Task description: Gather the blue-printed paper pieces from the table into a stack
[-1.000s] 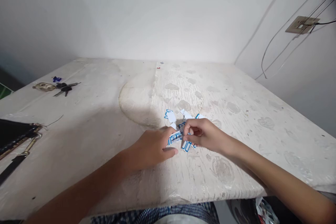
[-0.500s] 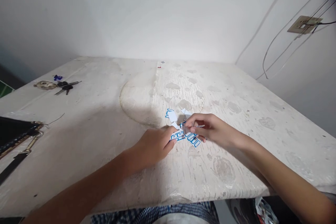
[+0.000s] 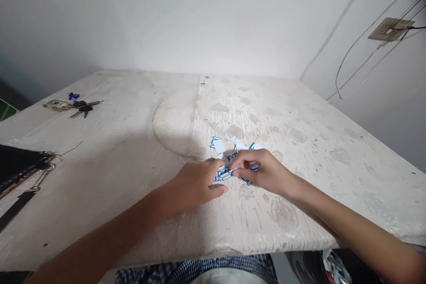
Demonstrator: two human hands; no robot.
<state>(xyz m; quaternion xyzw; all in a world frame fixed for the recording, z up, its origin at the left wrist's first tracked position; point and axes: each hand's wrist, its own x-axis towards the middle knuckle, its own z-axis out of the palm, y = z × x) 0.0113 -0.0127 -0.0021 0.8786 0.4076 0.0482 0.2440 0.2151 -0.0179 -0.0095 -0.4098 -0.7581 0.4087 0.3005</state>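
Several small white paper labels with blue-outlined boxes lie in a loose pile on the table, and one label with its blank side up [image 3: 218,145] is at the pile's far edge. My left hand [image 3: 199,183] rests at the left of the pile, its fingers curled on blue-printed label strips [image 3: 223,174], with the thumb lowered away from them. How the hidden fingers grip these strips is hard to make out. My right hand [image 3: 261,169] pinches the right end of a strip between thumb and forefinger, close to the left fingertips. Other labels show under and behind it.
The plastic-covered table [image 3: 133,213] meets a white wall. Keys [image 3: 83,106] with a fob and a small purple item [image 3: 73,96] lie at the far left. A black bag [image 3: 23,164] with a strap clip sits at the left edge. Cables hang from a wall socket [image 3: 391,29].
My right hand has moved slightly left and down to the strip by my left hand. My left thumb has dropped away from the strips. Another label edge shows behind my right hand.
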